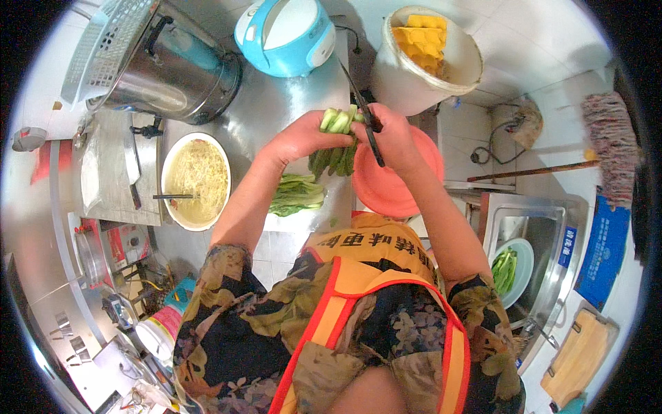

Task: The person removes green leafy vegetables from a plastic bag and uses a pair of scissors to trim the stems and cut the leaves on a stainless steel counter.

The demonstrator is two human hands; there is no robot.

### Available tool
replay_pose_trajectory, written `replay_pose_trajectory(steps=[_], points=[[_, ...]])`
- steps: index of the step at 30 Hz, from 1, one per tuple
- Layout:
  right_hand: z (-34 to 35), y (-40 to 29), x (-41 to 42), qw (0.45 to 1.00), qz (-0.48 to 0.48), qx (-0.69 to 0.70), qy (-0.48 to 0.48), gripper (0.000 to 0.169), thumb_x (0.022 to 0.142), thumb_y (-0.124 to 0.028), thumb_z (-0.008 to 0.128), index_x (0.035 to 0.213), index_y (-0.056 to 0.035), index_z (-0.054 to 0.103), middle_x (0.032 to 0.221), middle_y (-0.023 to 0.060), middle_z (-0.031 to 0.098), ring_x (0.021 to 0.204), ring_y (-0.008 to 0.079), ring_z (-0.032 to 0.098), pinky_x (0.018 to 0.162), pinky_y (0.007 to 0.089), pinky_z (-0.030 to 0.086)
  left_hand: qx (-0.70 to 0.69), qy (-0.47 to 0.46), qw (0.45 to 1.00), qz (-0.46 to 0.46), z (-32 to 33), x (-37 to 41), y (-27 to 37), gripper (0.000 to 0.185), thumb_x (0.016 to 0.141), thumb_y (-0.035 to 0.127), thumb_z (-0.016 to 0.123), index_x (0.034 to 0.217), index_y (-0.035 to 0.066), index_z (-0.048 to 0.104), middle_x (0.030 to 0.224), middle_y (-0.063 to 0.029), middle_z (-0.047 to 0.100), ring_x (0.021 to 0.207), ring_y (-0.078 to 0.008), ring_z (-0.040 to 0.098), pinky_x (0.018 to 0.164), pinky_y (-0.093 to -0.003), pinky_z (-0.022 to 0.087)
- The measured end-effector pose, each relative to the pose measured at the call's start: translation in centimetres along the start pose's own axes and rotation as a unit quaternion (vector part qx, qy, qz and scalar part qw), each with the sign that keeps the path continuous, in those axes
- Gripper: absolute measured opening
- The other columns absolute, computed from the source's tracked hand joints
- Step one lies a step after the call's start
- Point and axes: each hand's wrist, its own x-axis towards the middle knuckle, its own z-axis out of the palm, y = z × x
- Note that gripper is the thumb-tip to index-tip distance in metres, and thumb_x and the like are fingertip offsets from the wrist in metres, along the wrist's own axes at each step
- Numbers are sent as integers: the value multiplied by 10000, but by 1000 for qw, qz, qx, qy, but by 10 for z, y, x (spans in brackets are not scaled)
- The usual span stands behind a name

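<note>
My left hand [305, 135] grips a bunch of leafy green vegetables [336, 121], pale stem ends up and dark leaves hanging below. In my right hand [390, 132] is a dark knife [368, 121], seen nearly edge-on, its tip pointing away from me. The fingers of that hand are at the stem ends; whether the blade touches them is hidden. A pink plastic basin [398, 181] sits beneath my right hand and forearm. More leafy greens [297, 194] lie on the metal table [292, 106] near its front edge, by my left forearm.
Left stand a bowl [196, 181] of shredded food in liquid with chopsticks, a cleaver [133, 160] and a large steel pot [170, 67]. A blue rice cooker [284, 36] and white bucket [426, 62] are behind. A sink [538, 227] at right holds a basin [520, 274] of greens.
</note>
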Motion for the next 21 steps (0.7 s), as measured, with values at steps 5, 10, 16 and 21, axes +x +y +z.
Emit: replay_pose_trajectory(steps=[5,10,16,21], points=[[-46,0,2,999,-37,2,23,345,812,-303,734,950,-6,626,802,177,646,714,335,625,668,411,491,-3,36,999,15,19,29,15,310,826,186,726,1095,49,654,964,-28,677,876,-104,594,811,-290,486],[-116,16,-2,989,29,-144,-26,430,838,-409,693,942,1,612,844,204,651,793,388,630,719,434,492,28,72,994,73,14,79,22,306,833,188,718,1094,42,653,983,-23,671,874,-104,590,815,-292,483],[-163,21,1,973,111,-180,-86,532,864,-518,632,944,8,626,892,246,658,870,425,635,756,462,489,57,54,993,84,22,136,57,327,849,224,717,1105,39,637,989,-8,651,896,-95,571,822,-284,471],[-197,39,15,978,89,-178,-60,584,845,-563,634,891,19,634,853,247,653,827,414,641,739,458,491,53,39,995,80,50,171,89,342,837,251,738,1077,29,636,969,-10,647,880,-97,572,805,-284,474]])
